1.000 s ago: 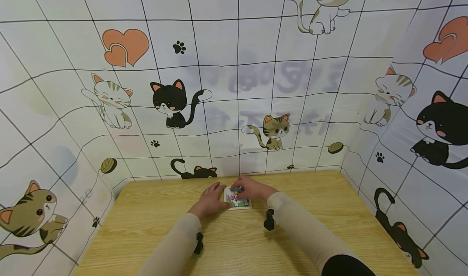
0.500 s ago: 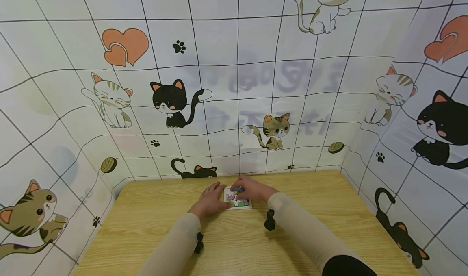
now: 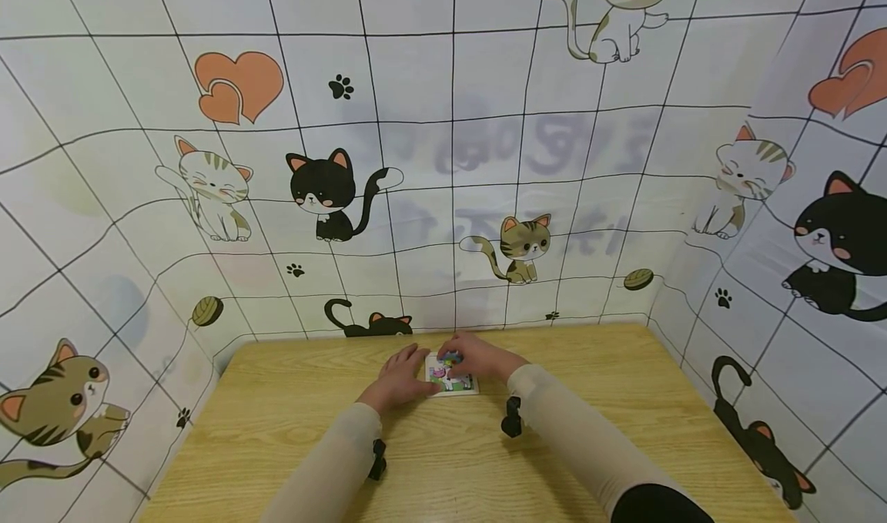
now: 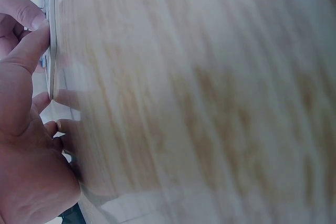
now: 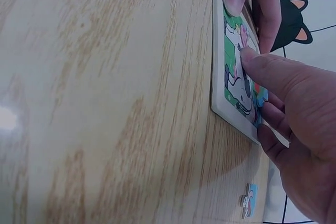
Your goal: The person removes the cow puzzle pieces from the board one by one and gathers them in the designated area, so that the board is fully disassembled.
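A small jigsaw puzzle (image 3: 459,385) with a white frame and a cartoon animal picture lies on the table. My left hand (image 3: 396,382) holds its left side, thumb on the near corner and the other fingers along the edge. Above the far part of the puzzle, my right hand (image 3: 481,358) pinches a blue multicoloured puzzle piece (image 5: 261,94) between thumb and fingers. The right fingers partly cover that piece, and its fit against the board is hidden. In the right wrist view, the right thumb overlaps a white-and-black animal on green.
One loose puzzle piece (image 5: 251,201) lies on the wooden table (image 3: 443,461) beyond the board in the right wrist view. A cat-patterned wall covering (image 3: 430,161) encloses the table's back and sides. Dark wrist devices (image 3: 511,417) are strapped over both pale sleeves.
Both hands stay in place on the puzzle. The head view has shifted very slightly.
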A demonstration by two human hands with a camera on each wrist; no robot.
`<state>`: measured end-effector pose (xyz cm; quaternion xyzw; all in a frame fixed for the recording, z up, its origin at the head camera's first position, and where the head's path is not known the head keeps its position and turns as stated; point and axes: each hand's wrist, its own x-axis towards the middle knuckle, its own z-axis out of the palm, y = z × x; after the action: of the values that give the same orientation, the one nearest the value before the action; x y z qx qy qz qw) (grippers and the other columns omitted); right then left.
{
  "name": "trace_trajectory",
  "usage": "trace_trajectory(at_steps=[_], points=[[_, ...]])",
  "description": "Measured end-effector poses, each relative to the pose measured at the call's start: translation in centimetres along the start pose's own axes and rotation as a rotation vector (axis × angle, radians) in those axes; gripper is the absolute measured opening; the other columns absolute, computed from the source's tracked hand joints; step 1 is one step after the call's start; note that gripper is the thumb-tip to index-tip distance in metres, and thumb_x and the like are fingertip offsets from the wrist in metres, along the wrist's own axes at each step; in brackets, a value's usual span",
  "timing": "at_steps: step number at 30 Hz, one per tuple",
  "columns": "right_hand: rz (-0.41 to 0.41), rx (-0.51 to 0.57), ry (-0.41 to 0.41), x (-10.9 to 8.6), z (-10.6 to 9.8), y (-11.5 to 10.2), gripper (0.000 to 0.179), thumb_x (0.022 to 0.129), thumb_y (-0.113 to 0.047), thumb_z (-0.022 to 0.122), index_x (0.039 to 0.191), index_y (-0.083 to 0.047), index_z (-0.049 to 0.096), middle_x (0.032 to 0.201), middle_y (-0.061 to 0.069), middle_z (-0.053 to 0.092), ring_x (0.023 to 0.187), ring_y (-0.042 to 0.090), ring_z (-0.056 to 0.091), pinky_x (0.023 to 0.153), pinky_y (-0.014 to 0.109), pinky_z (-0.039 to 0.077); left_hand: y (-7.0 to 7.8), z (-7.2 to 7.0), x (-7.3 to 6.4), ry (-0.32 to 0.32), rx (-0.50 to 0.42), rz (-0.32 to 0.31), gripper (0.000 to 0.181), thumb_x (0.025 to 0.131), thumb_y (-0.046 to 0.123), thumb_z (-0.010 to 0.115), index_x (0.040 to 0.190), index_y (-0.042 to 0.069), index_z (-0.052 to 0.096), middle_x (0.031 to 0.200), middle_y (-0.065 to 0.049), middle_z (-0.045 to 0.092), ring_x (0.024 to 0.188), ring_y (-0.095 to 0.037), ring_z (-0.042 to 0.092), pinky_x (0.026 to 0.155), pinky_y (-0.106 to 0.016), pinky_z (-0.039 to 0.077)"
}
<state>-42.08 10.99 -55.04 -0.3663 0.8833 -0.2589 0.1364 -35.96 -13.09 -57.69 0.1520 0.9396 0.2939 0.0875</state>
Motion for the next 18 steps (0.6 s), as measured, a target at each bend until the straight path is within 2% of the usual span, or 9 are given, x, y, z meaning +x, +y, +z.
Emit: trace_trajectory(at_steps=[3,7,8,14,15,18], points=[[0.006,-0.003,0.008,0.1,0.1,0.2,0.037,0.100,-0.014,0.086,0.136,-0.012,0.076,0.125,0.011,0.061,0.111,0.026,0.058,0.099,0.047,0.053,0.2,-0.2,-0.1,-0.011,-0.003,-0.008,0.091,0.100,0.053,0.079,0.171,0.010,0.041,0.180,-0.022,0.025,0.163,-0.054,0.021,0.128,-0.075,0.016],[0.021,-0.005,0.025,0.2,0.3,0.4,0.046,0.100,-0.016,0.086,0.142,-0.008,0.071,0.123,0.009,0.062,0.108,0.023,0.057,0.097,0.046,0.053,-0.5,0.2,0.2,-0.002,-0.011,0.002,0.092,0.099,0.058,0.078,0.171,0.012,0.042,0.180,-0.022,0.025,0.163,-0.055,0.020,0.127,-0.076,0.016],[0.027,-0.001,0.031,0.2,0.3,0.4,0.047,0.100,-0.017,0.087,0.142,-0.007,0.070,0.122,0.008,0.062,0.107,0.022,0.057,0.096,0.046,0.053,-1.0,0.5,0.5,0.004,-0.005,0.015,0.092,0.100,0.061,0.076,0.171,0.013,0.041,0.180,-0.022,0.025,0.162,-0.055,0.021,0.127,-0.076,0.017],[0.040,0.007,0.058,0.2,0.4,0.6,0.041,0.098,-0.018,0.089,0.134,-0.008,0.072,0.116,0.005,0.061,0.102,0.019,0.055,0.093,0.042,0.051,-1.7,0.7,0.9,0.007,-0.012,0.031,0.093,0.098,0.063,0.077,0.170,0.015,0.043,0.179,-0.021,0.026,0.161,-0.055,0.022,0.124,-0.078,0.020],[0.037,0.006,0.060,0.1,0.4,0.6,0.041,0.098,-0.018,0.089,0.134,-0.008,0.072,0.117,0.005,0.062,0.102,0.019,0.055,0.093,0.042,0.052,-1.3,0.5,0.7,0.000,-0.024,0.020,0.093,0.098,0.061,0.079,0.170,0.014,0.044,0.180,-0.021,0.025,0.162,-0.055,0.022,0.125,-0.079,0.019],[0.029,0.011,0.062,0.0,0.4,0.6,0.042,0.099,-0.016,0.088,0.136,-0.006,0.071,0.119,0.007,0.063,0.103,0.020,0.056,0.094,0.042,0.052,-1.6,0.7,1.0,-0.001,-0.017,0.018,0.094,0.097,0.062,0.079,0.170,0.015,0.043,0.180,-0.021,0.025,0.162,-0.055,0.022,0.124,-0.079,0.019]])
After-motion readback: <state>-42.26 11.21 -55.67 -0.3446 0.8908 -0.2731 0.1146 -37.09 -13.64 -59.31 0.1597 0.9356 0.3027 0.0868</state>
